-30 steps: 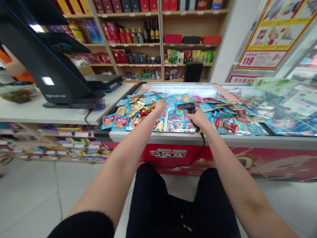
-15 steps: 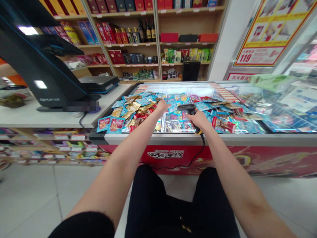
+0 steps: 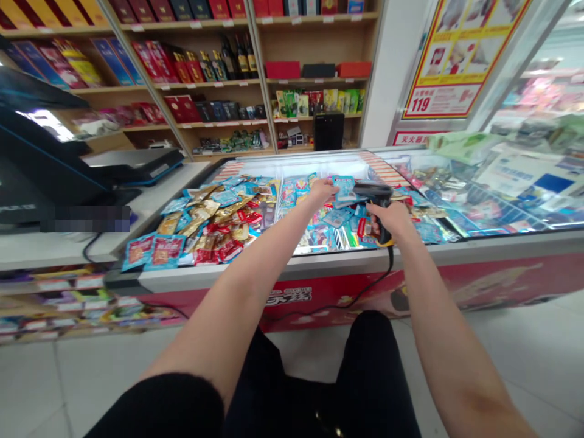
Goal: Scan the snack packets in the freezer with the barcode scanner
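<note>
"What's the left hand (image 3: 320, 192) doing?"

"It's pinching a blue snack packet (image 3: 343, 187), holding it just beside the scanner's head, above the display freezer (image 3: 292, 264) and its heaped snack packets (image 3: 205, 225)."

"And the right hand (image 3: 389, 220)?"

"It's clamping a corded black-and-yellow barcode scanner (image 3: 376, 204) by the handle, with the scanner's head pointing toward the packet."

A black corded barcode scanner (image 3: 373, 192) with a yellow base, head tilted forward, is just beside a blue snack packet (image 3: 343, 187), both held above the chest freezer (image 3: 438, 248).
</note>
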The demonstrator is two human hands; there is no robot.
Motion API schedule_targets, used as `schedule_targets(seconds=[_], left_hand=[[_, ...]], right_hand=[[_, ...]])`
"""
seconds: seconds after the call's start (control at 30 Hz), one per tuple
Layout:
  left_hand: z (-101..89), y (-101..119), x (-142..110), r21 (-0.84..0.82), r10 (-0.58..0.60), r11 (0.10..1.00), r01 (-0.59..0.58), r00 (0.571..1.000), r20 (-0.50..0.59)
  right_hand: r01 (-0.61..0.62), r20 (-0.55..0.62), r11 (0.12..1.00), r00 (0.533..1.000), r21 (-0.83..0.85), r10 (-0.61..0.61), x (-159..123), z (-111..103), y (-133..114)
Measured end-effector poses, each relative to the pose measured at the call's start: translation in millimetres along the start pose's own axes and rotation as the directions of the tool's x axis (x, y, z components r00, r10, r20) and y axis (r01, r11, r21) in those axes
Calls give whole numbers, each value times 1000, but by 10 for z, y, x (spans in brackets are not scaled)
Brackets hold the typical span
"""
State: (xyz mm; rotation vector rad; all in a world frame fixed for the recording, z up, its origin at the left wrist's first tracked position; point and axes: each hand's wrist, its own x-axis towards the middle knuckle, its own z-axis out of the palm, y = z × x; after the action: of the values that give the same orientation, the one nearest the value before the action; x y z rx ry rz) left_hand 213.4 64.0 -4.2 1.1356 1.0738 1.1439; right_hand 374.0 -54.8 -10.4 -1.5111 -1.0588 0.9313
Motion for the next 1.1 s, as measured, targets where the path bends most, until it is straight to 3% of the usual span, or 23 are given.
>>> schedule_targets(seconds=[0.1, 0.23, 0.33, 0.5, 0.67, 0.8, 0.97, 1.1], left_hand=[[333, -41, 123, 49, 70, 996, -72, 997, 30], [514, -130, 169, 359, 218, 915, -185, 974, -53], [426, -176, 96, 529, 301, 817, -231, 952, -49], [57, -185, -87, 643, 417, 701, -308, 909, -20], [-535, -80, -148, 785, 439, 555, -277, 899, 7], [-1285, 187, -47, 917, 449, 374, -135, 892, -52], [-2407, 658, 321, 981, 416, 153, 123, 892, -176], [-3017, 839, 739, 954, 210, -9, 300, 933, -292]], right_hand=[[-26, -68, 999, 997, 33, 28, 16, -223, -38], [1, -114, 999, 993, 36, 3, -19, -374, -33], [-38, -79, 999, 996, 29, 40, -38, -362, 30], [-11, -11, 1000, 1000, -1, 11, -39, -134, 97], [0, 91, 1000, 996, -3, 1, -170, 253, -13], [11, 198, 999, 980, 37, -18, -279, 532, -97], [-98, 407, 975, 914, 198, 9, -246, 798, -101], [-184, 499, 947, 866, 262, 30, -152, 975, -89]])
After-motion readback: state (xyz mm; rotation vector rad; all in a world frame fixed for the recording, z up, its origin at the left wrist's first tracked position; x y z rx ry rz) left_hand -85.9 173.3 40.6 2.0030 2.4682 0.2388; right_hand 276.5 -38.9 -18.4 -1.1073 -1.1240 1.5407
